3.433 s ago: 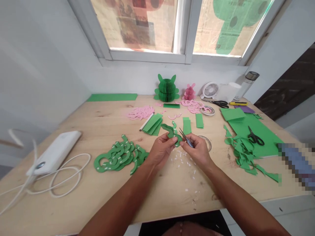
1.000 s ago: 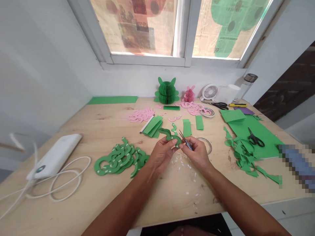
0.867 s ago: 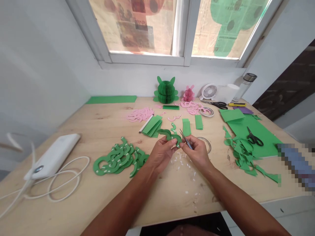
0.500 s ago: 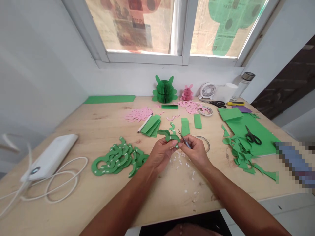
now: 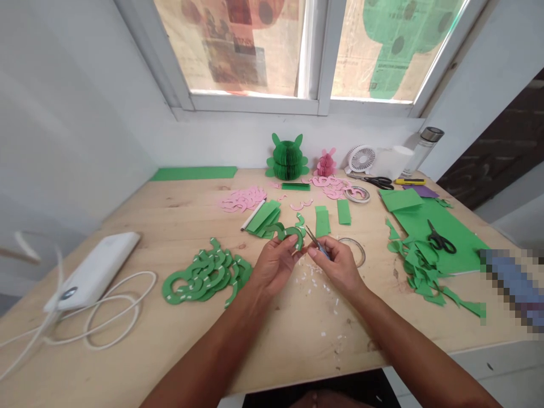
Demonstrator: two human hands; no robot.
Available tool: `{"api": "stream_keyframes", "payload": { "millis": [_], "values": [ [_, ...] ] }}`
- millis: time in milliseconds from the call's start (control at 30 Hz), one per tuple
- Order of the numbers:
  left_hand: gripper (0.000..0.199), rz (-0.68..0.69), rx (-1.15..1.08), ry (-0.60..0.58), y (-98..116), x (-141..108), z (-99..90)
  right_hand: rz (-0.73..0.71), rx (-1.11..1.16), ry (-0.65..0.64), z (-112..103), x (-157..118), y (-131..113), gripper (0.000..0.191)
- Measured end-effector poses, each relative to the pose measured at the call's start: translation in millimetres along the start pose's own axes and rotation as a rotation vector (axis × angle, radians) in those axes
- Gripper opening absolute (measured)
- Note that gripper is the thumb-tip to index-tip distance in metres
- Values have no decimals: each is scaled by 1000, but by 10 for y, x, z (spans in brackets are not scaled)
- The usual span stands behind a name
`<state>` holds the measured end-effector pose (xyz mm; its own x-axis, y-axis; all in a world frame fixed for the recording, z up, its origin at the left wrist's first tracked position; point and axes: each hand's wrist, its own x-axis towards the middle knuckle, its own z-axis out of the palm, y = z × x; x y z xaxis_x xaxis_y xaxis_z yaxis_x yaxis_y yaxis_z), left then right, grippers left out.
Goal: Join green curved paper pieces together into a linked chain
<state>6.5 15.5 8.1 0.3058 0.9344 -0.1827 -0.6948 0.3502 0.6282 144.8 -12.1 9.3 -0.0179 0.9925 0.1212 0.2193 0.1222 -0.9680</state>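
Observation:
My left hand is closed on a curved green paper cutout with small white strips on it. A pair of tweezers with a bluish body is pinched in my right hand, tips pointing up and left beside the cutout. Another wavy green piece shows just behind the held one. Tiny white scraps are scattered on the table under my hands. Left of my left forearm lies a pile of curved green cutouts, many bearing white strips.
Black scissors rest on a green sheet, near green offcuts. Tape rolls and pink cutouts lie further back. Green and pink honeycomb paper figures stand by the wall. A white power bank with a cable is left.
My hands have drawn slightly apart. The tweezers' tips have moved away from the cutout, which has shifted and turned a little in my left hand. The view has shifted slightly.

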Motion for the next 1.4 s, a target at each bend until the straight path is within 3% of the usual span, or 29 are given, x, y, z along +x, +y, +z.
{"api": "stream_keyframes", "payload": {
  "millis": [200,500,867,1400],
  "values": [
    [12,2,-34,2,14,-5,5,-64,-61,-8,12,-25,26,32],
    [12,47,-50,-16,37,-21,39,-126,-147,0,64,-59,-13,27],
    [13,7,-50,-5,-27,-20,35,-9,100,68,96,-43,-7,25],
    [14,21,76,-7,-104,-26,42,9,34,161,87,-32,-8,14]
  ]
}}
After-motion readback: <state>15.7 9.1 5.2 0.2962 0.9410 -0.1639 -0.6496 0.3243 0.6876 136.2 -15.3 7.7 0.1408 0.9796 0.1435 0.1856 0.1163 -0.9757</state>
